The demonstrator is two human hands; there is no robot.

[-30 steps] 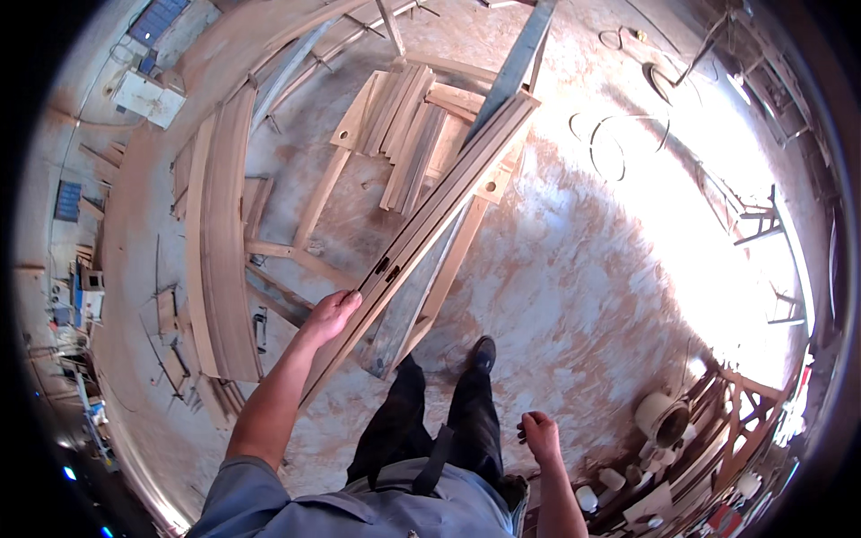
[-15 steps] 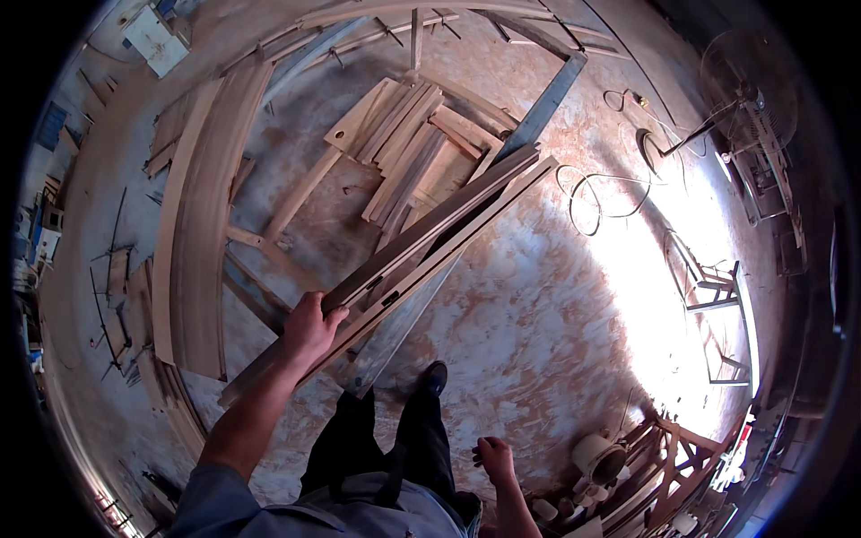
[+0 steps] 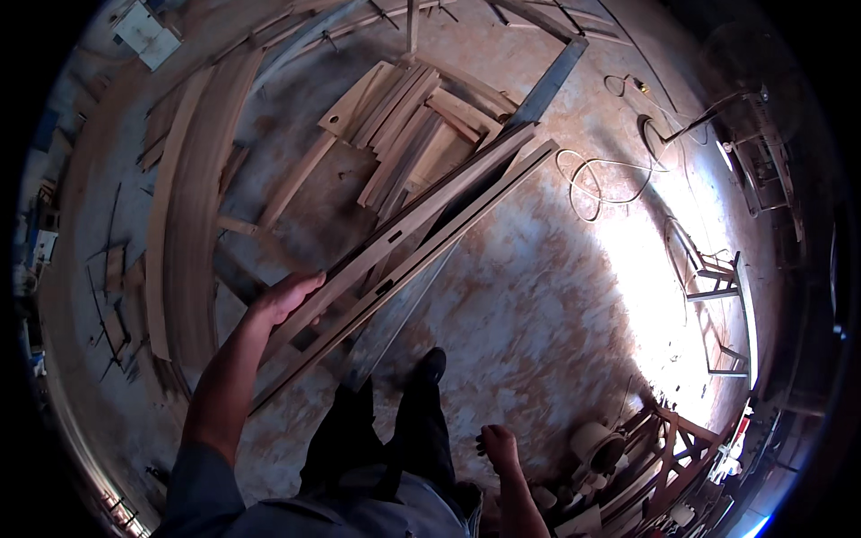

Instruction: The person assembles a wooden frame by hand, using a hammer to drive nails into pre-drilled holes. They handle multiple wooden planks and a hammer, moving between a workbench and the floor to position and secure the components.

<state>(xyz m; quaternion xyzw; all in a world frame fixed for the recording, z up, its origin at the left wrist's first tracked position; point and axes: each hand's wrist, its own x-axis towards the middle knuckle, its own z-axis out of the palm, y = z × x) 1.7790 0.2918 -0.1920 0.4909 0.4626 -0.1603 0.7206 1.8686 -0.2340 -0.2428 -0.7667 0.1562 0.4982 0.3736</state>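
Two long wooden rails (image 3: pixel 404 228) slant from near my legs up to the right, side by side with a dark gap between them. Each has a small slot cut in its face. My left hand (image 3: pixel 291 297) grips the left rail near its lower end, thumb along the top and a fingertip showing at the inner edge. The right rail (image 3: pixel 430 255) lies beside it, apart from my palm. Under both runs a grey metal beam (image 3: pixel 395 314). Low beside my body hangs my right hand (image 3: pixel 496 446), fingers curled in; their inside is hidden.
Beyond the rails several wooden strips (image 3: pixel 395 112) lie stacked on a frame. Wide curved boards (image 3: pixel 193 215) stand at left. A looped cable (image 3: pixel 587 193), a fan (image 3: pixel 753 108) and a metal frame (image 3: pixel 717 291) are at right. Buckets (image 3: pixel 595 446) and timber sit lower right.
The left rail has turned so that its slotted face shows more, and the gap between the rails has widened. My left hand has shifted left and up, its hold looser.
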